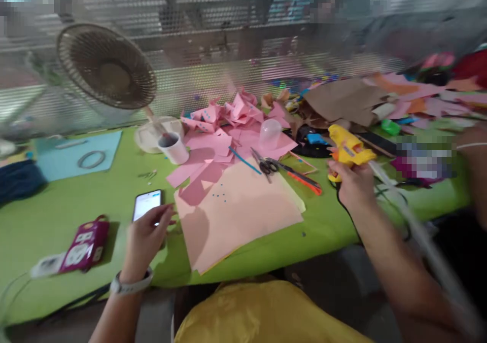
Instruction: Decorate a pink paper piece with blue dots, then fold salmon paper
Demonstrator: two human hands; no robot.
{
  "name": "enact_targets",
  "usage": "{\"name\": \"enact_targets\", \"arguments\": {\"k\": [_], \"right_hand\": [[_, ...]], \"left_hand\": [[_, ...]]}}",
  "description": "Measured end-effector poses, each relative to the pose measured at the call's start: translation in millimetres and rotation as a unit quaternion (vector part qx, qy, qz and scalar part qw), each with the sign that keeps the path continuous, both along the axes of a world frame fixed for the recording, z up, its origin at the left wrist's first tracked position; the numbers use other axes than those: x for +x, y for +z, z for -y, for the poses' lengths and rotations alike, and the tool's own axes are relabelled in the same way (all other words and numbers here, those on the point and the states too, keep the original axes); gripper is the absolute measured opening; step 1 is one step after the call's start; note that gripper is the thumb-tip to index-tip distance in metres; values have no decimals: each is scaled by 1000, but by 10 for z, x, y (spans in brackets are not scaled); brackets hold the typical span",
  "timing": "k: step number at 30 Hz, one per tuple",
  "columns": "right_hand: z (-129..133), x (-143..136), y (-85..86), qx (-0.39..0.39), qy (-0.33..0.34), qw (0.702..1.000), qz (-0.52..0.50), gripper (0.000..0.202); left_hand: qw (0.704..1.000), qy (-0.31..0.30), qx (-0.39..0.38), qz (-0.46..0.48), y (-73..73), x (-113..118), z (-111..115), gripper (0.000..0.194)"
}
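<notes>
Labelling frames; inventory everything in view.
table: 1, green, middle
round fan: 1, brown, left
cylindrical cup: 1, white, beside fan
domed cup: 1, clear, centre
flat phone: 1, dark, left
printed case: 1, purple, left
paper sheet: 1, blue, far left
large paper: 1, peach, centre
paper pieces: many, pink, back centre
scissors: 1, black, centre
thin stick: 1, blue, centre
slim cutter: 1, partly orange, centre
paper scraps: uncounted, mixed, back right
glue gun: 1, yellow, right
left hand: 1, over phone
right hand: 1, holding glue gun

Yellow glue gun (349, 147), peach sheet (251, 206), green tablecloth (274, 252), pink folded paper (205, 115) — blue-dotted
</notes>
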State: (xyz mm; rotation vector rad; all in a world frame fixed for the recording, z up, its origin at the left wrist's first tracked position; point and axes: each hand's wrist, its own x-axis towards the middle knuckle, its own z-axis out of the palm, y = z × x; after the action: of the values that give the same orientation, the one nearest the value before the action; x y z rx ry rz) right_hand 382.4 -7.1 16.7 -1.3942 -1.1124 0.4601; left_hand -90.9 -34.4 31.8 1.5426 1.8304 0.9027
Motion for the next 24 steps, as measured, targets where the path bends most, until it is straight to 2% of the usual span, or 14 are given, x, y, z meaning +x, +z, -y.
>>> {"name": "enact_targets", "arguments": {"k": [2, 5, 7, 11, 14, 16, 19, 21, 24], "right_hand": [[-89, -291, 49, -17, 37, 996, -83, 27], [-194, -718, 133, -63, 98, 971, -209, 25], [-243, -960, 163, -83, 135, 960, -229, 23], [-289, -1288, 159, -125, 226, 944, -204, 17], [-295, -1404, 162, -156, 277, 927, -199, 19], [-300, -1436, 174, -165, 289, 920, -206, 19], [-318, -1444, 174, -168, 290, 918, -213, 16], [-332, -1435, 153, -170, 296, 916, -212, 15], [-343, -1415, 110, -177, 300, 911, -219, 17]], "left_hand": [[999, -7, -34, 8, -25, 15, -4, 44], [997, -38, -58, -23, -63, 44, -33, 48], [996, -49, -50, -54, -68, 80, -67, 49], [986, -62, -60, -142, -12, 182, -146, 41], [980, -31, -37, -195, 52, 238, -199, 39], [975, -13, -13, -220, 68, 253, -244, 45], [976, -66, -30, -204, 28, 253, -336, 48], [981, -103, -41, -161, -17, 250, -399, 37], [985, -111, -21, -130, -33, 246, -450, 19]]}}
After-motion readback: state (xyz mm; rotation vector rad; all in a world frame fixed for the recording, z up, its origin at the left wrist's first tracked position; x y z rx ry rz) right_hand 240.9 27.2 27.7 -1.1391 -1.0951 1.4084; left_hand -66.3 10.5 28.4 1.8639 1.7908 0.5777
